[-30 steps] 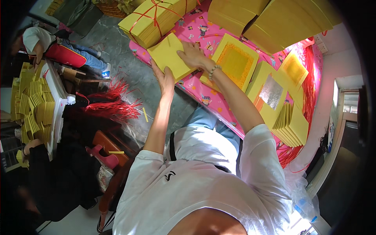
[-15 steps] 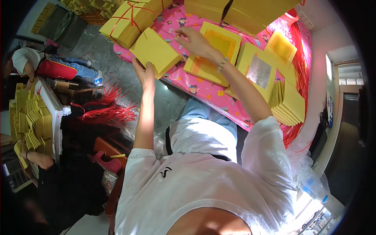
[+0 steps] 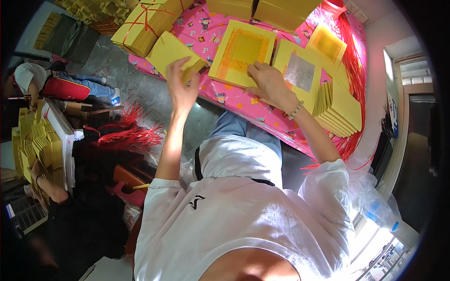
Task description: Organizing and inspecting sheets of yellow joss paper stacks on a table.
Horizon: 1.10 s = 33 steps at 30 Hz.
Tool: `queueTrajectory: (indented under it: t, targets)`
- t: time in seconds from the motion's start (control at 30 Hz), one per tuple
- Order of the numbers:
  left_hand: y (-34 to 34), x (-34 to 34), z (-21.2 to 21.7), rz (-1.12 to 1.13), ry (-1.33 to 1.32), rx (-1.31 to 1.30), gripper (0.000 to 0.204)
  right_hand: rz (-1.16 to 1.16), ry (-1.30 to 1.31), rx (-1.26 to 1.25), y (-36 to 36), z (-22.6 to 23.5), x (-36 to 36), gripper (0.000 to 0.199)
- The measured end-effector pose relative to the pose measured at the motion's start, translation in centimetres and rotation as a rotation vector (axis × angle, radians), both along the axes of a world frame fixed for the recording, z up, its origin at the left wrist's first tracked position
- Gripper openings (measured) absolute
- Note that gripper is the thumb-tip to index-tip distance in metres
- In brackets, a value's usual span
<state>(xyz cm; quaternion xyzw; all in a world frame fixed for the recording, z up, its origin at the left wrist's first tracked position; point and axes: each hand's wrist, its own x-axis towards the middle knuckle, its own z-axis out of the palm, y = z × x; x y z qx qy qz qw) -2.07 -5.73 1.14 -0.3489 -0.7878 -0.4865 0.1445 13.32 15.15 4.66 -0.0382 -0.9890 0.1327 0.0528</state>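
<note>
My left hand (image 3: 183, 89), fingers apart and partly curved, is over the near edge of a thick stack of yellow paper (image 3: 168, 54); whether its fingertips touch the paper I cannot tell. My right hand (image 3: 274, 85) wears a beaded bracelet and grips the near right corner of another stack of yellow paper (image 3: 222, 56), fingers on top and thumb by the front edge. That stack's top sheet carries an orange-edged golden square. Beside it, to the right, lies yellow paper with a silver square (image 3: 299, 71).
The pink patterned tablecloth (image 3: 199, 35) also bears a bundle tied with red string (image 3: 145, 25), a fanned yellow stack (image 3: 335, 112) and hanging red strands (image 3: 354, 61). At the left, another person's hand (image 3: 35, 171) touches folded yellow paper (image 3: 44, 145) on a second table.
My right hand has come down and right onto the corner of the middle stack, whose pieces now lie more evenly. My left hand has shifted right along the left stack, its fingers lifted.
</note>
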Motion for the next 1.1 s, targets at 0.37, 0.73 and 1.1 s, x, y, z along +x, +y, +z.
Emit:
queueTrajectory:
  t: [0.37, 0.73, 1.1]
  targets:
    - [2.5, 1.5, -2.2, -0.330, -0.247, -0.134, 0.041, -0.050, -0.081, -0.239, 2.2, -0.5, -0.3, 0.021]
    - [2.7, 1.1, -3.1, -0.283, -0.286, -0.091, 0.029, -0.138, -0.048, -0.334, 2.2, -0.3, -0.5, 0.024]
    - [2.8, 1.2, -2.4, -0.278, -0.308, -0.096, 0.025, -0.154, -0.047, -0.319, 2.2, -0.4, -0.5, 0.025]
